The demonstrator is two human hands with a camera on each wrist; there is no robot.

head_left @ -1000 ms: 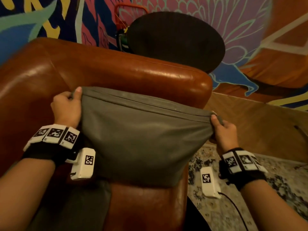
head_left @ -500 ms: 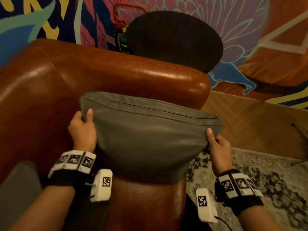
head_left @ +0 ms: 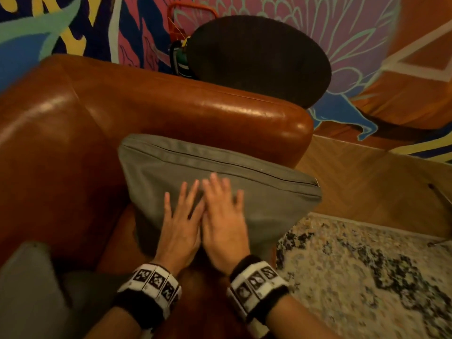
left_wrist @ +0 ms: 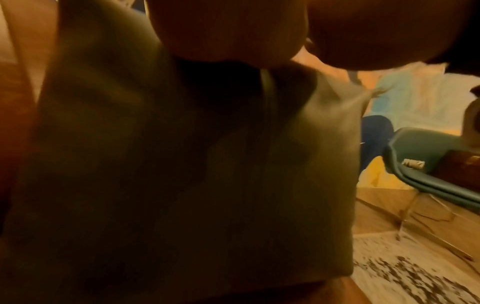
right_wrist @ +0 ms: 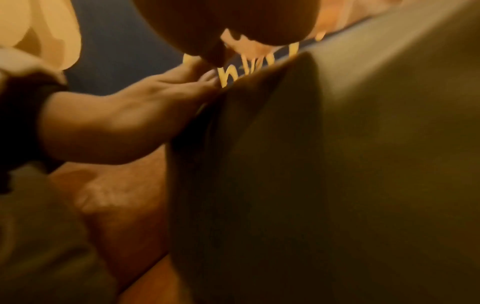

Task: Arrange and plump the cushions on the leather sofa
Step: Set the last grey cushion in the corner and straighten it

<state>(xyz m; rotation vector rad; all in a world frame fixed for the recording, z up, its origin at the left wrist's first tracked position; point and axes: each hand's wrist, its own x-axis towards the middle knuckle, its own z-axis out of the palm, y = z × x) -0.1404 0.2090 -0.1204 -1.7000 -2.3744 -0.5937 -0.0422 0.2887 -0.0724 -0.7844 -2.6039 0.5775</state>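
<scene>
A grey-green cushion point(head_left: 269, 204) with a zip seam along its top leans in the corner of the brown leather sofa point(head_left: 146, 106), against the armrest. Both my hands lie flat on its front, side by side, fingers straight and spread. My left hand point(head_left: 181, 216) is on the cushion's left middle, my right hand point(head_left: 223, 211) just beside it, touching it. In the left wrist view the cushion point(left_wrist: 182, 164) fills most of the frame, dark and blurred. The right wrist view shows the cushion point(right_wrist: 337, 164) and my left hand point(right_wrist: 130, 115) pressing on it.
A second grey cushion point(head_left: 29, 289) lies on the seat at lower left. A round dark table top point(head_left: 256, 59) stands behind the armrest against a painted wall. A patterned rug point(head_left: 367, 277) and wooden floor point(head_left: 367, 179) lie right of the sofa. A teal chair point(left_wrist: 428, 164) stands beyond.
My hands let go of the cushion's top corners, slid down its sides, and now lie flat together on its front. The cushion has settled lower against the armrest.
</scene>
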